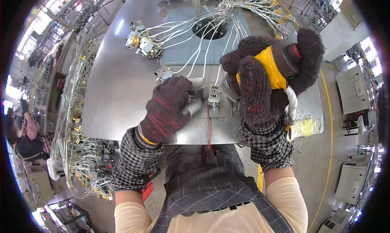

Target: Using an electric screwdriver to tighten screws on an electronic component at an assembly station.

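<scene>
Dark knitted gloves with checked sleeves cover both my hands. My right hand [264, 82] is wrapped around a dark hand-held power tool [284, 62] bound with yellow tape, with a red part at its end. The tool's front points toward a small silver box-shaped part [214, 94] with a short shaft, on a metal plate at the middle of the table. A thin white line runs up from this part, and reddish wires [209, 127] hang below it over the table edge. Just left of it, my left hand [168, 107] is closed, white coverings on two fingertips; what lies between them is unclear.
White lines fan out from a round hole [209, 29] in the metal table [109, 91], ending in several metal parts [140, 42] at the far left and far edge. More bundled lines [77, 111] hang left of the table. Cabinets [353, 91] stand right; another person [30, 135] is far left.
</scene>
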The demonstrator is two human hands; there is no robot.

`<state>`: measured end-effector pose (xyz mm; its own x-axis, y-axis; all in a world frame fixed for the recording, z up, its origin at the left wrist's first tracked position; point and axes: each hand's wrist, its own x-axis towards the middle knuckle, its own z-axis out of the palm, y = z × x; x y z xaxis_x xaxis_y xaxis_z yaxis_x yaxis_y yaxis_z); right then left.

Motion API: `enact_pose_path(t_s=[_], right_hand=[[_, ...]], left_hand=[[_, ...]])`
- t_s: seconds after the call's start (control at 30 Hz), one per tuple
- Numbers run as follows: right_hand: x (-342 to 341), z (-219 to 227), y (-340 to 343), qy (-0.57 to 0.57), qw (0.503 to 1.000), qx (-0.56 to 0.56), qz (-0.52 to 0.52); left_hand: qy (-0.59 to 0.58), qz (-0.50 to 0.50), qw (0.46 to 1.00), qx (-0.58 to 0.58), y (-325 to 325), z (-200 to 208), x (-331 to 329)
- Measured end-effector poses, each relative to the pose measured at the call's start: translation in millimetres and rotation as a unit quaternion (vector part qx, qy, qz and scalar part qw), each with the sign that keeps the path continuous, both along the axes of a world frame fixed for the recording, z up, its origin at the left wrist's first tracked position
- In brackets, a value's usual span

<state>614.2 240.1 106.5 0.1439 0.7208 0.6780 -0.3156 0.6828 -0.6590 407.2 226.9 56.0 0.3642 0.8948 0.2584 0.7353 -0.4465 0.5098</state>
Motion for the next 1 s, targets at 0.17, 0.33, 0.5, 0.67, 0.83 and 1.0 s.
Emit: enact_pose_path(t_s=[0.17, 0.33, 0.5, 0.67, 0.83, 1.0], right_hand=[[-1.7, -2.0, 2.3, -0.036, 0.998, 0.026, -0.044], [0.7, -2.9, 2.6, 0.020, 0.999, 0.023, -0.011], [-0.8, -4.6, 4.0, 0.063, 0.997, 0.040, 0.017], [0.0, -5.3, 5.8, -0.011, 0.997, 0.044, -0.054], [0.9, -9.7, 5.7, -0.041, 0.993, 0.064, -0.092], [6.2, -15.2, 0.6, -0.154, 0.982, 0.007, -0.113]], left_hand=[[0.112, 0.038, 0.970, 0.214, 3.3, -11.1, 6.2], [0.064, -0.042, 0.978, 0.192, 10.9, -7.2, -3.5], [0.129, -0.004, 0.990, 0.055, -4.0, -11.3, 10.0], [0.136, 0.007, 0.978, 0.157, 1.5, -14.1, 2.4], [-0.151, -0.112, 0.978, -0.086, 1.5, -13.0, -1.4], [-0.479, -0.085, 0.820, -0.301, 4.5, -23.5, -10.4]])
